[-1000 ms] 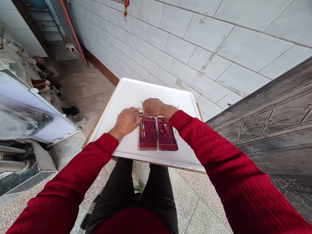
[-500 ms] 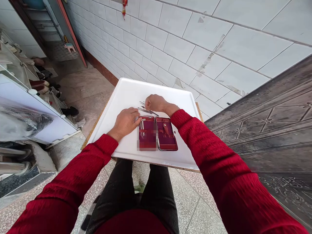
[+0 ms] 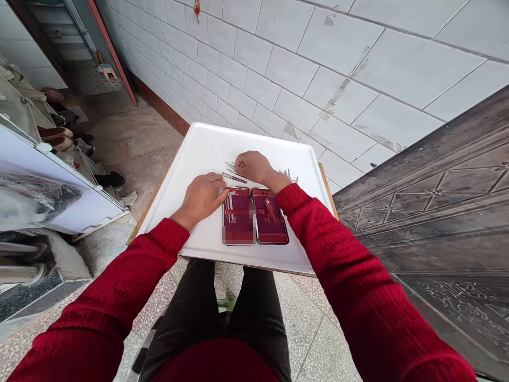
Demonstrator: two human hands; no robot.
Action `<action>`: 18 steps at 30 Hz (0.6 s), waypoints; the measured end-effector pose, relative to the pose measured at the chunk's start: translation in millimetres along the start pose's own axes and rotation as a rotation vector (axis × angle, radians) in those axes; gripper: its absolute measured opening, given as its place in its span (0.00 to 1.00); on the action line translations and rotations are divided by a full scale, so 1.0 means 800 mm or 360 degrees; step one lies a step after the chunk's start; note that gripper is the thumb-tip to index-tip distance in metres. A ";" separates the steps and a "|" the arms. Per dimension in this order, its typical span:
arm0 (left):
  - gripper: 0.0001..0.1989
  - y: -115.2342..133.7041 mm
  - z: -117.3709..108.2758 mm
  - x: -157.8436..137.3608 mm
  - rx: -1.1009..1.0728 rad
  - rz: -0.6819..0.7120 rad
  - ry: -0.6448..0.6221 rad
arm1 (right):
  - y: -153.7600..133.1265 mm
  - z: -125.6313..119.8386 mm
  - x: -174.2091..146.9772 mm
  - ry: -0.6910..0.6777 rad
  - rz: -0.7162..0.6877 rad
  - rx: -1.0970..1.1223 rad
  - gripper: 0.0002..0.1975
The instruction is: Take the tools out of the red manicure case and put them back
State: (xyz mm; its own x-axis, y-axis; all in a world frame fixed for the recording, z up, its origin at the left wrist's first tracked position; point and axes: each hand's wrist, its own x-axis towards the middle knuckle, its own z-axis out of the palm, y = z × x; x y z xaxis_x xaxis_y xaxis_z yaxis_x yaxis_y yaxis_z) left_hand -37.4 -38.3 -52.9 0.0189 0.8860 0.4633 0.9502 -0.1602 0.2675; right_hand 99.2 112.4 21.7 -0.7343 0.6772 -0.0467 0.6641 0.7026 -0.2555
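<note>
A wine-red manicure case point(image 3: 272, 228) lies unfolded on the white tabletop, partly blurred in its left half. Slim silver tools point(image 3: 229, 204) sit under the loops of that half. My left hand point(image 3: 202, 195) lies at the case's upper left edge, thumb on or close to the rim, fingers stretched out. Beyond the case my right hand point(image 3: 253, 166) is closed, fingertips pinched low over the table; whatever is between them is too small to make out. Beside these fingertips lie several thin metal manicure tools point(image 3: 234, 177). More metal tools point(image 3: 289, 175) show past my right wrist.
The white tabletop point(image 3: 167, 223) has a raised rim and stands against a tiled wall point(image 3: 246, 79). A dark patterned panel point(image 3: 429, 207) rises on the right. On the left is a rack with shoes point(image 3: 59, 139).
My right hand has shifted slightly and a long tool near its fingertips lies differently. The tools past my right wrist have come into sight. My left hand stays by the case; the view has tilted a little.
</note>
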 end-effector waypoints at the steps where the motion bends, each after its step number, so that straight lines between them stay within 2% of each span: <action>1: 0.12 0.000 0.000 0.000 -0.0001 -0.0001 0.0003 | 0.001 0.002 -0.006 0.0034 0.0000 0.0023 0.10; 10: 0.13 -0.001 -0.003 0.001 -0.0016 0.0012 -0.0014 | 0.021 0.030 -0.063 0.0187 -0.0085 0.0253 0.09; 14: 0.15 -0.001 -0.004 0.002 -0.0027 0.0026 -0.0013 | 0.029 0.051 -0.073 0.0357 -0.0144 0.0276 0.09; 18: 0.15 -0.001 -0.006 0.003 -0.0043 0.0040 -0.0013 | 0.032 0.060 -0.072 0.0382 -0.0204 0.0312 0.10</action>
State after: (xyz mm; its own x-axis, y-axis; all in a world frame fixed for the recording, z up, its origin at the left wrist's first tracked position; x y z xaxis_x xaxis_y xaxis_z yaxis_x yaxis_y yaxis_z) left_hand -39.6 -38.6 -47.9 0.0453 0.8851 0.4632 0.9406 -0.1940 0.2788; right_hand 151.6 81.0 -28.2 -0.7407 0.6346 0.2204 0.5118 0.7456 -0.4267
